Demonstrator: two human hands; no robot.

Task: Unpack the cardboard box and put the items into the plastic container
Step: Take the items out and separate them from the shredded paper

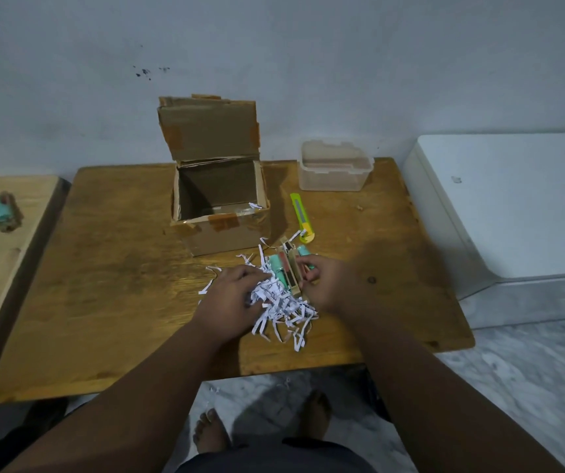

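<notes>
An open cardboard box (219,213) stands on the wooden table (120,285), its flap up and its inside dark. A clear plastic container (335,170) sits to its right, near the wall. In front of the box lies a heap of white shredded paper (281,303) with a bundle of green and tan items (286,268) on it. My left hand (231,295) grips the shredded paper from the left. My right hand (328,281) pinches the right side of the item bundle.
A yellow-green utility knife (301,218) lies right of the box. A second table (4,240) at the left carries a small green item (4,211). A white appliance (513,213) stands close to the table's right edge. Bare feet show below on the marble floor.
</notes>
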